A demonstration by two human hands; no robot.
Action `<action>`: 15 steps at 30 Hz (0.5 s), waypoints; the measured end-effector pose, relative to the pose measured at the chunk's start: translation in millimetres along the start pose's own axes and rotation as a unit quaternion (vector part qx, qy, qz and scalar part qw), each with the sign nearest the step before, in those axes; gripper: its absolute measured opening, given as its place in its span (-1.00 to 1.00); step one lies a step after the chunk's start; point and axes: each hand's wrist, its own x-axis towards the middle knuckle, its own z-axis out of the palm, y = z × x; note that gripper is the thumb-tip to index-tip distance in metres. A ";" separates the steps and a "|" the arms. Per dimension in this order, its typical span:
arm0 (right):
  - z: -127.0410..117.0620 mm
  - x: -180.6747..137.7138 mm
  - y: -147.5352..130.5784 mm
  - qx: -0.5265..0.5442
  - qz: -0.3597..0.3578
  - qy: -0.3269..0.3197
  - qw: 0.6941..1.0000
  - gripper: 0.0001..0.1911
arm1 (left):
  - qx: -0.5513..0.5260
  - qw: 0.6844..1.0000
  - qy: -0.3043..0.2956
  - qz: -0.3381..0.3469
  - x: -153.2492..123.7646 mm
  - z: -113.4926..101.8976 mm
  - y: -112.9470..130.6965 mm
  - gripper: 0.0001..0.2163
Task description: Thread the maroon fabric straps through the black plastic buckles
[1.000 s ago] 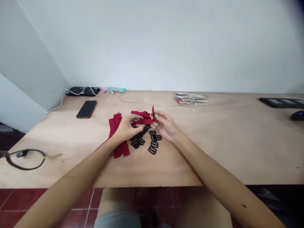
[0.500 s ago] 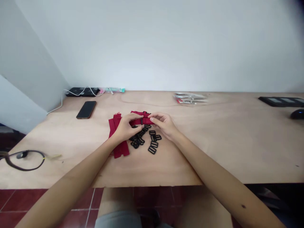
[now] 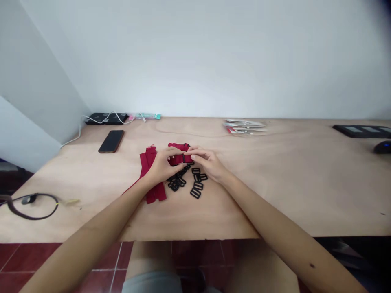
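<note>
Though blurry, wooden-looking table beside wall

Between left hand and right hand: strap, buckle. On table, just in front of hands: loose buckles. Beside left hand and under its wrist: strap pile. Further left: phone, with device behind; toward near edge, loop. Behind right hand, near wall: packets. Far right of hands: mouse, with panel behind.

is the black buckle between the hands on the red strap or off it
On it: the red strap shows on both sides of the black buckle; exact threading I cannot tell
</note>
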 end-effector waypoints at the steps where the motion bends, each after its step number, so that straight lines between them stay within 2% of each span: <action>1: -0.9 -0.2 -0.3 0.004 -0.002 -0.001 1.000 -0.74 | 0.003 1.000 0.003 0.005 0.0 -0.6 0.8 -0.72; 5: -1.4 -0.1 1.7 0.036 0.014 0.010 0.999 -0.71 | 0.047 0.998 -0.002 0.049 -1.1 -1.9 4.5 -0.69; 9: 1.0 1.1 5.2 0.047 0.022 0.041 0.998 -0.64 | 0.128 0.987 -0.014 0.095 -3.2 0.0 4.9 -0.58; 15: 2.8 -1.9 0.2 0.032 0.014 0.009 0.999 -0.65 | 0.203 0.970 -0.002 0.137 -2.9 -1.1 -1.2 -0.65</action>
